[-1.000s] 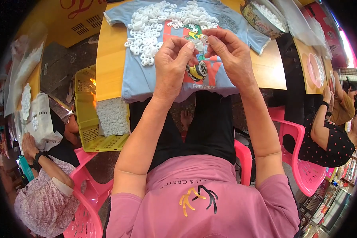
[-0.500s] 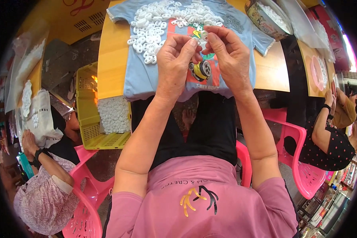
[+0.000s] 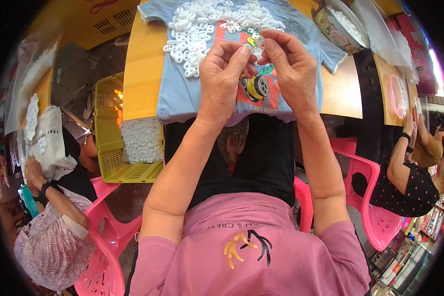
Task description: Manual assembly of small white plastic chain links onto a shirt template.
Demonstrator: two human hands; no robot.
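Over a light blue printed t-shirt (image 3: 180, 101) spread on the table, my two hands meet with thumbs and forefingers pinched. A small white plastic piece with holes (image 3: 260, 41) shows in the fingertips of my right hand (image 3: 295, 74). Beside it, my left hand (image 3: 221, 81) is closed at the fingertips on a small white piece mostly hidden by the thumb. Just beyond the hands lies a heap of white two-holed oval plastic pieces (image 3: 195, 37). A few smaller pieces (image 3: 230, 26) sit apart on the shirt's red print.
A decorated round tin (image 3: 336, 27) of white pieces stands at the table's far right. Left of my knees, a yellow crate (image 3: 108, 148) holds a packed white bag (image 3: 142, 140). People sit on both sides, near pink chairs (image 3: 103, 246). The wooden table (image 3: 140, 98) shows around the shirt.
The view has shifted slightly, so the table and shirt appear a little further right. My fingertips stay close together, with the right hand turned slightly and the white piece less exposed.
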